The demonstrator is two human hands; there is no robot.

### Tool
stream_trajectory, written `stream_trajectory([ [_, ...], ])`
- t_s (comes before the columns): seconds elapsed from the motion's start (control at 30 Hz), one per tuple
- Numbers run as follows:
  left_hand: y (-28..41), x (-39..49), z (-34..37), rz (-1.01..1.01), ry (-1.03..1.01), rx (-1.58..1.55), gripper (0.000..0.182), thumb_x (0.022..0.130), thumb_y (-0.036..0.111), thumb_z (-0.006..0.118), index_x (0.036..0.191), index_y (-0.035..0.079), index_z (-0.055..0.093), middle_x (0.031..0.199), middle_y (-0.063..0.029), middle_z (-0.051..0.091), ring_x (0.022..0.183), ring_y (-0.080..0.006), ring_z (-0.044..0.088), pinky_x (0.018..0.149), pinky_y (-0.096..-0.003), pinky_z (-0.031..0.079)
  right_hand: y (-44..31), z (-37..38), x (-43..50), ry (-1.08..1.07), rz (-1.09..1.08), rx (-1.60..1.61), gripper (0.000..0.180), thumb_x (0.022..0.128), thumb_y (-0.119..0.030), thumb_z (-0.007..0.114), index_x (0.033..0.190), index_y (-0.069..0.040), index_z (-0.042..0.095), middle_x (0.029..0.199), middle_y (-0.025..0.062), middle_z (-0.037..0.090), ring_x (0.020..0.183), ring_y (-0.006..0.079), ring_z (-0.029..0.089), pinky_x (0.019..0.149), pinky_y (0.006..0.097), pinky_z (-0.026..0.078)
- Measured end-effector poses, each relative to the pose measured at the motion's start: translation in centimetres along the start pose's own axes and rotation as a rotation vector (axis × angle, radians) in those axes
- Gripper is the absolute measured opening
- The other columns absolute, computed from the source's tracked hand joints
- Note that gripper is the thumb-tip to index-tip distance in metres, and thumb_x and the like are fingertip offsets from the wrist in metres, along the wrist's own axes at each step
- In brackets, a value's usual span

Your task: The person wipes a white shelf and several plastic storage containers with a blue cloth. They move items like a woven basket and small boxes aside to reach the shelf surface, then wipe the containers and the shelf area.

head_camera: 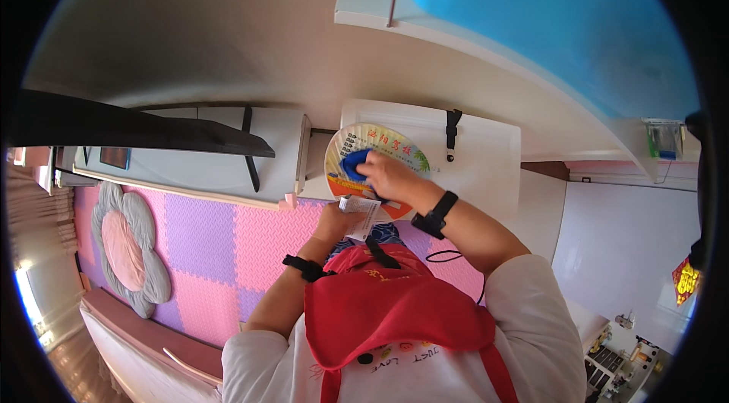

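A round hand fan [393, 144] with printed writing and green leaves lies over the front left of a white cabinet top [484, 175]. My right hand [393, 175] presses a bunched blue cloth [354, 163] against the fan's face. At the fan's near edge, my left hand [336, 222] grips a white printed paper [362, 215]. Whether those fingers also hold the fan's rim or handle is hidden. A black strap with a small box sits on my right wrist, and another strap on my left.
A black strap [452, 135] lies on the cabinet top. To the left, a television [142, 132] stands on a white cabinet [279, 158]. Pink and purple foam mats [199, 238] cover the floor, with a flower-shaped cushion [122, 249]. A shelf edge [455, 41] juts out above right.
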State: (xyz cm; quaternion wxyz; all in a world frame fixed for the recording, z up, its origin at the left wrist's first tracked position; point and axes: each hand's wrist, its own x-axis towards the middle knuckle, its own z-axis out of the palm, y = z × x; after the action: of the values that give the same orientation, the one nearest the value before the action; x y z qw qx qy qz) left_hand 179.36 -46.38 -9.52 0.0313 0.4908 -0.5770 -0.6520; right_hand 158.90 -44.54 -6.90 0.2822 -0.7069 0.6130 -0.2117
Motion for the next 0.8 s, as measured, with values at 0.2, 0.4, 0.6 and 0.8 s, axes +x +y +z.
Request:
stream_trajectory([
  [0.2, 1.0, -0.6, -0.2, -0.015, -0.033, -0.125, 0.032, 0.068, 0.012, 0.074, 0.094, -0.004, 0.065, 0.081, -0.0112, 0.068, 0.069, -0.0173, 0.065, 0.063, -0.0316, 0.052, -0.8, 2.0, -5.6, -0.118, 0.025, 0.127, 0.030, 0.073, 0.000, 0.057, 0.100, -0.008, 0.066, 0.094, 0.0157, 0.057, 0.088, 0.0339, 0.058, 0.076, 0.0400, 0.048],
  [0.4, 1.0, -0.3, -0.4, -0.049, -0.035, -0.076, 0.029, 0.069, 0.010, 0.074, 0.093, -0.003, 0.066, 0.080, -0.0094, 0.067, 0.066, -0.0162, 0.064, 0.061, -0.0302, 0.052, 2.7, -0.7, -9.1, 0.210, 0.209, 0.035, 0.024, 0.072, 0.001, 0.057, 0.093, -0.009, 0.064, 0.093, 0.0156, 0.056, 0.086, 0.0349, 0.057, 0.073, 0.0406, 0.048],
  [0.6, 2.0, -2.0, -1.3, 0.081, 0.053, -0.185, 0.031, 0.069, 0.009, 0.073, 0.096, -0.004, 0.065, 0.086, -0.0088, 0.067, 0.073, -0.0156, 0.064, 0.065, -0.0303, 0.052, 7.2, -4.8, -10.1, 0.563, 0.576, -0.084, 0.020, 0.074, -0.005, 0.063, 0.094, -0.004, 0.062, 0.092, 0.0145, 0.057, 0.085, 0.0354, 0.058, 0.074, 0.0388, 0.048],
  [0.8, 2.1, -6.5, -8.5, 0.113, 0.231, -0.271, 0.026, 0.072, 0.010, 0.070, 0.094, -0.004, 0.066, 0.078, -0.0070, 0.066, 0.063, -0.0121, 0.061, 0.052, -0.0237, 0.046, 7.1, -5.0, -7.3, 0.507, 0.666, -0.265, 0.019, 0.078, -0.006, 0.056, 0.096, 0.002, 0.057, 0.100, 0.0183, 0.054, 0.087, 0.0374, 0.058, 0.077, 0.0421, 0.049],
])
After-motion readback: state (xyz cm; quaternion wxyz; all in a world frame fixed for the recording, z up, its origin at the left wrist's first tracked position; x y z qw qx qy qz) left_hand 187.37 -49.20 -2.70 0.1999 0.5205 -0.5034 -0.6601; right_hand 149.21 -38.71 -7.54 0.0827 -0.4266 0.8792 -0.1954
